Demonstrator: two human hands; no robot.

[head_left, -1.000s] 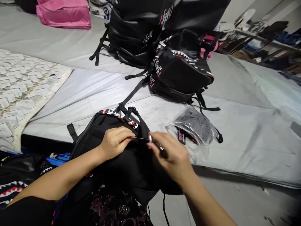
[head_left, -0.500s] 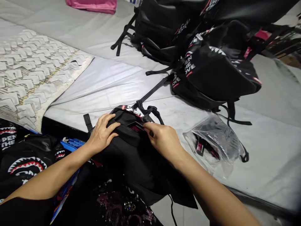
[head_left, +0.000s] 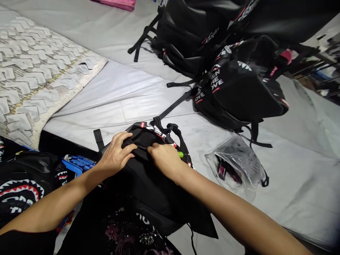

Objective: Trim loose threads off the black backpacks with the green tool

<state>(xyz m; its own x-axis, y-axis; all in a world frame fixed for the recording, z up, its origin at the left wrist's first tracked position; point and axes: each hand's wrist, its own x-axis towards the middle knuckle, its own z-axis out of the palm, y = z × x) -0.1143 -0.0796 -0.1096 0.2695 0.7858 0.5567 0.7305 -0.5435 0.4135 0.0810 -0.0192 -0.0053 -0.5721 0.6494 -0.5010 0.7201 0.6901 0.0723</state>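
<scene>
One black backpack lies beneath both hands.

Nearest backpack at the table's near edge, another backpack off to its left. Plastic bag on table, right; more backpacks behind it. Mat on table, left.
</scene>
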